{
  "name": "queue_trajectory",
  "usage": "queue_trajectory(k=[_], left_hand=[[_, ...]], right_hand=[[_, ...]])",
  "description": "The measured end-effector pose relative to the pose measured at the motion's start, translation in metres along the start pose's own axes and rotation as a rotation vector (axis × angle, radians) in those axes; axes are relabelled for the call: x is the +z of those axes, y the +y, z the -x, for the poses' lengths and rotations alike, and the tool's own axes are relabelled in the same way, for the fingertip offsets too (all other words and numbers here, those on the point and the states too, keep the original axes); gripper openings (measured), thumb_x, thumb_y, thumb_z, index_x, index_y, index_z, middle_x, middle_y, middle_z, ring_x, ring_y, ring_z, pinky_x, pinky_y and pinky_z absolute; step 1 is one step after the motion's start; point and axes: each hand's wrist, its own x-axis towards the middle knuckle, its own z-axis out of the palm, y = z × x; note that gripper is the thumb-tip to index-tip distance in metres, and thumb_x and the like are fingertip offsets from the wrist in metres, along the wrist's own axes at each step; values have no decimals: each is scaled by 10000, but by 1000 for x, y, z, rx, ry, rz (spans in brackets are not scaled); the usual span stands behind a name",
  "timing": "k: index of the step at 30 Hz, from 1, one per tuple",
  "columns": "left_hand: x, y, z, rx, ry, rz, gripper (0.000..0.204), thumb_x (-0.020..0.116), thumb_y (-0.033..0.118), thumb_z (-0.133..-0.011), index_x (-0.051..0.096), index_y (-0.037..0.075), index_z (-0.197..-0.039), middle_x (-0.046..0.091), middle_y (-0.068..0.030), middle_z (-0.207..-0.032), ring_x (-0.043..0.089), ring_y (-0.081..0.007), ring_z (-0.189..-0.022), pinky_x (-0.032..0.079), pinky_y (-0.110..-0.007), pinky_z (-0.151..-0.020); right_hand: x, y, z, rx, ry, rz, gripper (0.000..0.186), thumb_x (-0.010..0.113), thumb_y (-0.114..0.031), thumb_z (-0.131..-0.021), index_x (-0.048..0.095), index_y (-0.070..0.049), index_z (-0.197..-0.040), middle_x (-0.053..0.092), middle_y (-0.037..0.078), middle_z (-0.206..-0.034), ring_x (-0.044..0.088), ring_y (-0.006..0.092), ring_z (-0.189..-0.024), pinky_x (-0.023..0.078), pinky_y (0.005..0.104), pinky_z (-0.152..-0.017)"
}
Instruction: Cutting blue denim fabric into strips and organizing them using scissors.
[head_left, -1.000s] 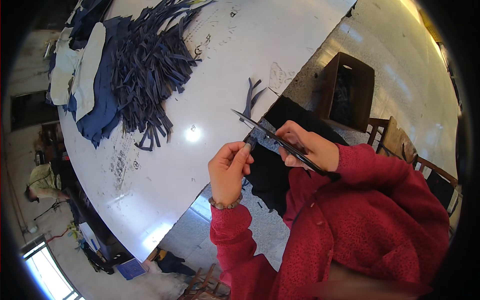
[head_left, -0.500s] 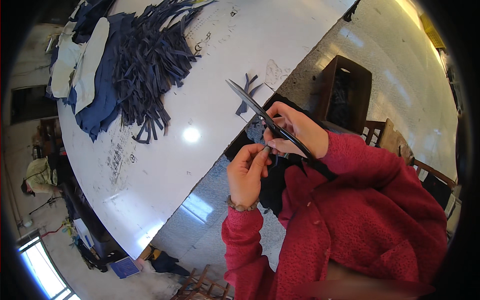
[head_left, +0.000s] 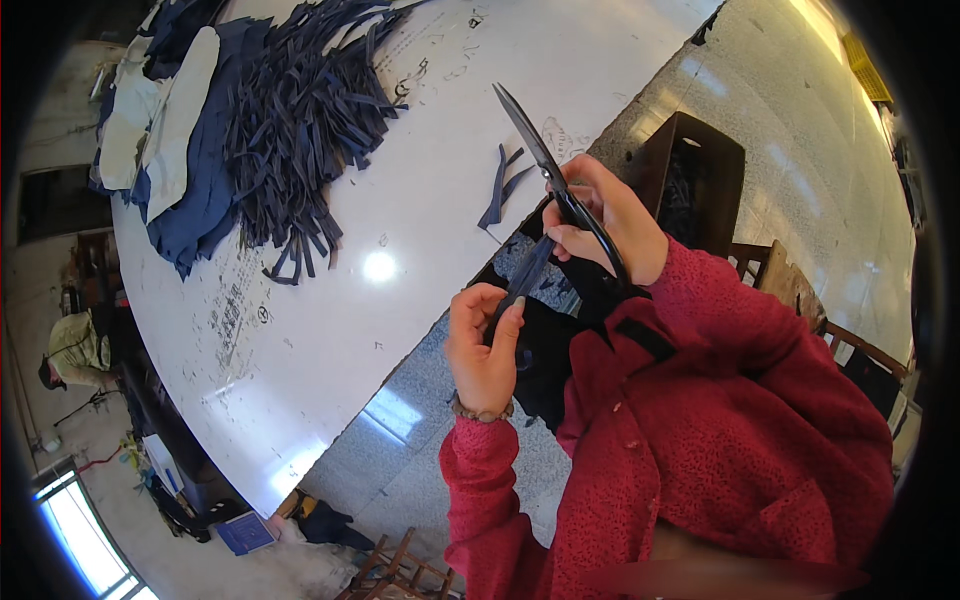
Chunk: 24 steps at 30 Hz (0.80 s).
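Note:
A strip of dark blue material [head_left: 530, 268] stretches between my two hands, just off the table's edge. Its lower end is pinched by the thumb and fingers of my left hand [head_left: 484, 345]. Black-handled scissors [head_left: 560, 185] lie in my right hand [head_left: 612, 215], blades closed and pointing up over the white table. The thumb and fingertips of that hand also grip the strip's upper end. On the table beside the blades rests a small forked dark blue piece [head_left: 503, 185].
A large heap of dark blue strips [head_left: 300, 130] covers the table's far left, beside pale and blue sheets [head_left: 185, 130]. A brown bin [head_left: 700, 185] stands on the floor to the right, near a wooden chair [head_left: 785, 285]. Another person [head_left: 80, 350] bends over at the far left.
My hands have drawn apart, showing the strip between them. My right hand and the scissors have moved up and slightly right; the left hand stays nearly in place.

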Motion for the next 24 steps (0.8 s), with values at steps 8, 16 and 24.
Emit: queue_trajectory(k=[8,16,24], left_hand=[[2,0,-6,83,96,-220,119,682,32,-844,592,20,-922,599,-43,-755,555,-91,-648,452,-233,-591],[-1,1,-5,-32,48,134,101,656,-16,-850,581,4,-915,601,-52,-831,503,-53,-602,389,-190,-533],[8,0,-6,-115,195,137,87,651,19,-867,589,12,-928,603,-16,-787,493,-34,-609,365,-176,-524]], right_hand=[[-2,-5,0,23,7,11,357,600,4,-810,388,-42,-1094,560,80,-867,580,132,-734,505,272,-674],[-4,-7,4,-63,-24,101,359,596,-5,-813,379,-35,-1097,552,77,-862,565,135,-744,484,272,-691],[-7,-7,6,-41,-27,123,438,627,37,-811,377,-40,-1162,552,54,-900,552,102,-822,468,241,-718]])
